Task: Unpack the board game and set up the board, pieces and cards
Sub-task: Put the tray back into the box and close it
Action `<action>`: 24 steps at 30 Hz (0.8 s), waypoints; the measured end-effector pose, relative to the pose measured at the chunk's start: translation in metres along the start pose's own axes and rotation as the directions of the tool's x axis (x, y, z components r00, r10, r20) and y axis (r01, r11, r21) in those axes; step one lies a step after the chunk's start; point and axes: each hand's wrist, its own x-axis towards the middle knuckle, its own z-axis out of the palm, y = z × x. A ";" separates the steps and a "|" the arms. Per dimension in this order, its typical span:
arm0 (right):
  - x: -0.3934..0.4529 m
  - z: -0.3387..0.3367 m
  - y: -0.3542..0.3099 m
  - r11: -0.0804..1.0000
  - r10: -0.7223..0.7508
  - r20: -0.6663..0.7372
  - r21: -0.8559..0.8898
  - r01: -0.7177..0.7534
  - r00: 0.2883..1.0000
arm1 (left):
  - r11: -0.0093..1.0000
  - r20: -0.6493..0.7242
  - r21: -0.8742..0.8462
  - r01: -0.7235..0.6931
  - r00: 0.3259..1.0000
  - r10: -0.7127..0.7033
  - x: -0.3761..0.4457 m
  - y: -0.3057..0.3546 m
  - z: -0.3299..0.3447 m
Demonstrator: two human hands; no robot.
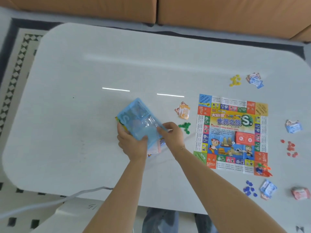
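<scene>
I hold the blue plastic pouch (pixel 139 121) in both hands over the table (pixel 84 73): my left hand (pixel 133 142) grips its near end, my right hand (pixel 171 133) pinches its right edge, its long axis running away to my upper left. The 1 board (pixel 232 132) lies flat well right, nearer my right hand, ringed by 4 token clusters, yellow, green, red, blue, and 6 card piles

White table (pixel 87 68). Board (pixel 231 133): multicoloured border squares, blue-and-yellow centre, red card stack (pixel 244 138) on it. Translucent blue pouch (pixel 139 121) near the front edge. Token clusters: yellow (pixel 235 80), green (pixel 185 126), red (pixel 291 148), blue (pixel 249 189). Rug (pixel 15 68): dark-and-white diamond pattern.
</scene>
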 end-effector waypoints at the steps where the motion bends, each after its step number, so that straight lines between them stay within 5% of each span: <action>1: -0.001 -0.003 0.002 1.000 -0.001 -0.053 0.001 0.001 0.999 | 0.999 -0.009 -0.038 -0.006 1.000 0.006 -0.003 -0.001 0.000; 4: -0.006 -0.020 0.007 0.999 -0.010 -0.249 0.042 0.021 0.969 | 0.986 -0.066 -0.131 0.104 0.991 -0.113 -0.010 -0.003 0.003; 11: -0.020 -0.049 0.010 0.936 0.089 -0.322 0.351 0.032 0.942 | 0.973 0.038 0.042 0.227 0.973 -0.229 -0.017 -0.013 0.011; 16: -0.029 -0.066 0.006 0.897 0.124 -0.248 0.442 -0.001 0.961 | 0.997 -0.146 -0.077 -0.009 0.989 -0.002 -0.015 0.024 -0.021; 19: -0.036 -0.078 0.000 0.849 0.143 -0.215 0.529 -0.008 0.966 | 0.953 0.075 -0.293 -0.077 0.992 0.103 -0.023 0.068 -0.027; 21: -0.039 -0.087 -0.006 0.808 0.154 -0.190 0.590 -0.013 0.970 | 0.906 0.317 -0.421 0.039 0.942 0.107 -0.038 0.093 -0.014; 24: -0.041 -0.100 -0.017 0.745 0.167 -0.168 0.667 -0.013 0.972 | 0.918 0.426 -0.393 0.051 0.895 0.132 -0.063 0.113 0.018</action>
